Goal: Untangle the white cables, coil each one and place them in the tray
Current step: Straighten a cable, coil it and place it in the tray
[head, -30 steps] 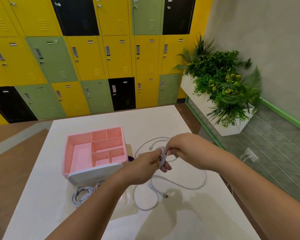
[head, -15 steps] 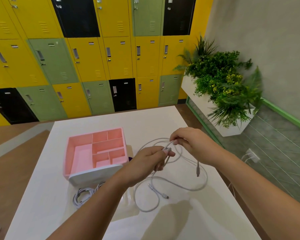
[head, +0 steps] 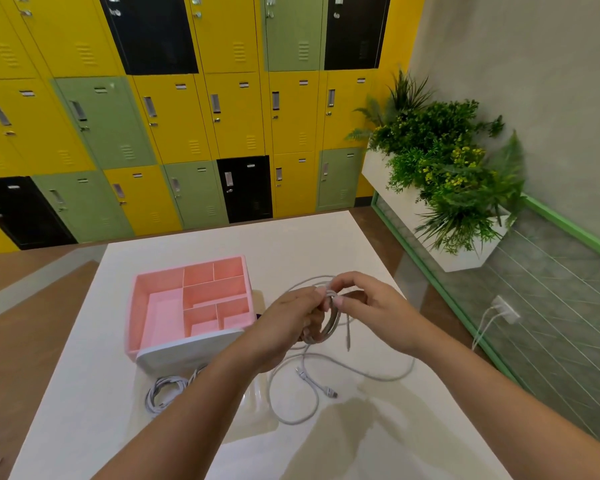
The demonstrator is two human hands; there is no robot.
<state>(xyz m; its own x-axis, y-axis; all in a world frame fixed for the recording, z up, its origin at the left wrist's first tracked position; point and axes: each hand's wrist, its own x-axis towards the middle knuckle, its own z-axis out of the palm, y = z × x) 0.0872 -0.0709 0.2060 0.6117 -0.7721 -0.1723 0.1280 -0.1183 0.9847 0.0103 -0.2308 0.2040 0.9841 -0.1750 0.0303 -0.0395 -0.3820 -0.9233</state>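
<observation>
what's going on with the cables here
A person is coiling a white cable above the table. The left hand grips the coil while the right hand pinches its top loops. The rest of that cable trails loose on the table. A second bundled cable lies in front of the pink tray, and no cable shows in the tray yet.

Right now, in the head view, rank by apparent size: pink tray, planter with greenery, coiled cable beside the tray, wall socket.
1. planter with greenery
2. pink tray, nearer the camera
3. coiled cable
4. wall socket, farther off
</observation>
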